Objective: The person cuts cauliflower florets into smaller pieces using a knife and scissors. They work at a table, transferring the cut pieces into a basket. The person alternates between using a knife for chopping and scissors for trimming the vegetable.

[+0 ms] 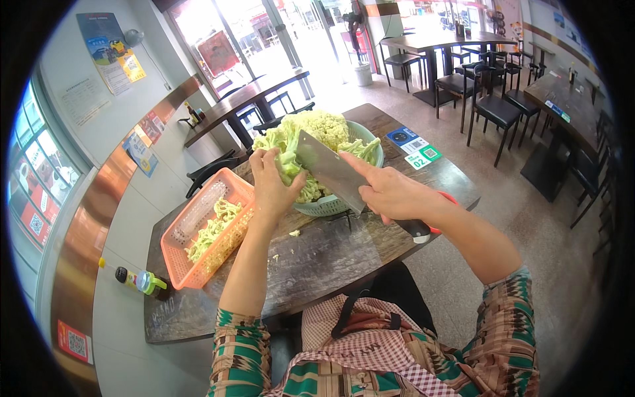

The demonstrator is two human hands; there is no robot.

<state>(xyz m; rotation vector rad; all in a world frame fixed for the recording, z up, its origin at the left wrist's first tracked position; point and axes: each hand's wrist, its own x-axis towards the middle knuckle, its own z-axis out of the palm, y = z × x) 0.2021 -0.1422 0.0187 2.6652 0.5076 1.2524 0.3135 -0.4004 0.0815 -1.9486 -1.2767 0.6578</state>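
Observation:
My left hand [273,181] grips a cauliflower piece [288,161] by its pale green stalks, above the rim of a light green plastic colander [327,207]. In my right hand [392,191] is a cleaver, my index finger stretched along its broad steel blade [330,171]. The blade slants up to the left, its far end against or just beside the stalks; exact contact is hard to tell. More cauliflower [322,126] fills the colander behind the blade. To the left of my left forearm, an orange perforated plastic basket [181,255] holds cut cauliflower florets [213,233].
Cauliflower crumbs [294,233] lie on the dark wooden table [327,253]. A red curved object [436,230] is partly hidden by my right wrist. Bottles [149,283] stand by the wall at the left corner. Printed cards [414,147] lie at the right. Chairs [498,109] stand beyond.

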